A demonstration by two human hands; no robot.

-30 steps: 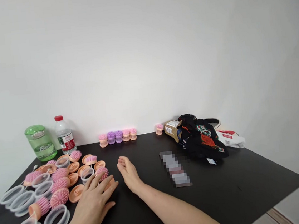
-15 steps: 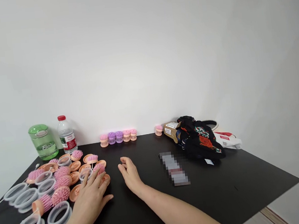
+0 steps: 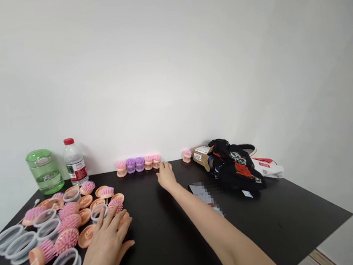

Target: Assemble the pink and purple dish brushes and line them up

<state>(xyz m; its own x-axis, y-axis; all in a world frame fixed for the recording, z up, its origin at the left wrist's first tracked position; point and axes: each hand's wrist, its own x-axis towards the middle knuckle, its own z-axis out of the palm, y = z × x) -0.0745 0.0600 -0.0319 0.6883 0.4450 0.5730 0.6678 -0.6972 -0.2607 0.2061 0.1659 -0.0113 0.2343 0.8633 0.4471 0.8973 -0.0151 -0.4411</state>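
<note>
Black table [image 3: 269,219] runs to a white wall [image 3: 169,65]. At lower left, the open left hand [image 3: 105,247] lies flat and empty, its fingers resting over peach bases [image 3: 86,236] and pink brushes [image 3: 67,242], with clear rings [image 3: 15,246] beside them. The right hand [image 3: 166,177] stretches toward the far edge, open and holding nothing, just beside the right end of a row of pink and purple brushes [image 3: 137,164]; whether it touches, I cannot tell.
</note>
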